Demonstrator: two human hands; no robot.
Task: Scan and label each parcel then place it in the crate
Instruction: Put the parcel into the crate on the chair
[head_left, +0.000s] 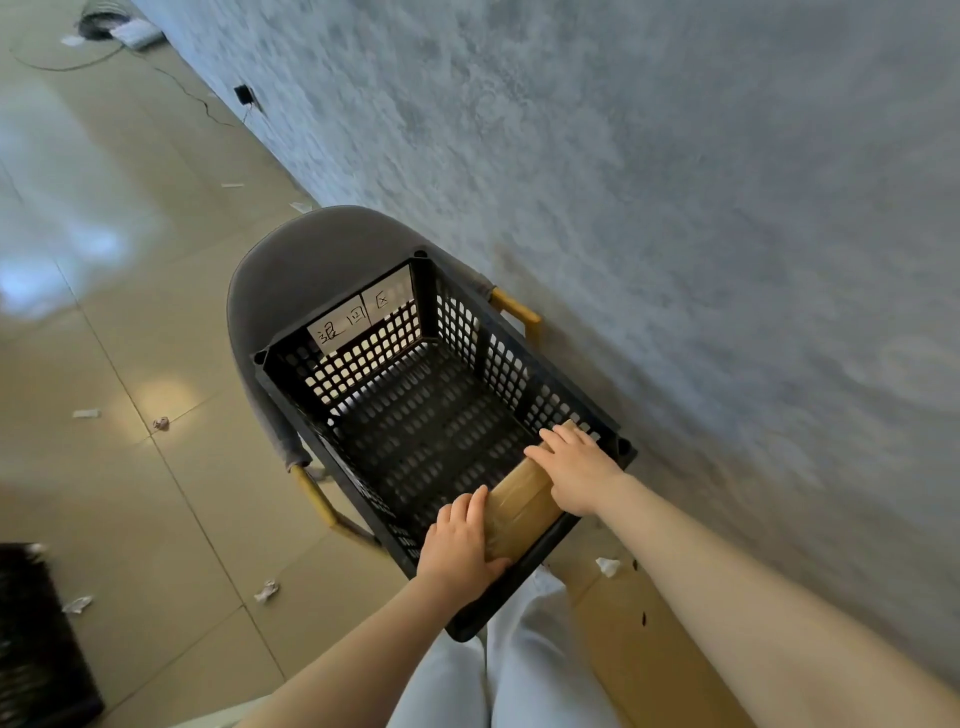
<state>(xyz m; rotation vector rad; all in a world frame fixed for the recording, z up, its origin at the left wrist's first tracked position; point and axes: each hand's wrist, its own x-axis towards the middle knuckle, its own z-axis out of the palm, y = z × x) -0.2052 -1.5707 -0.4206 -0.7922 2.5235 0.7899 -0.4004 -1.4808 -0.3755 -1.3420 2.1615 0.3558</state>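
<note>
Between the two hands, a brown taped parcel (524, 499) sat inside the near end of the black crate (467, 332), the left hand (460, 545) and right hand (576, 473) each clasping one end. Beyond the grip lay the crate's bare perforated floor, then a handwritten white label (356, 317) on its far wall. Farther off, a grey chair (291, 275) bore the crate beside a mottled wall (675, 182).

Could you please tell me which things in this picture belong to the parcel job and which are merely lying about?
Job:
- brown parcel, held by left hand and right hand
- black crate on the grey chair

Lying about:
- paper scraps on the floor
- cable by the wall
</note>
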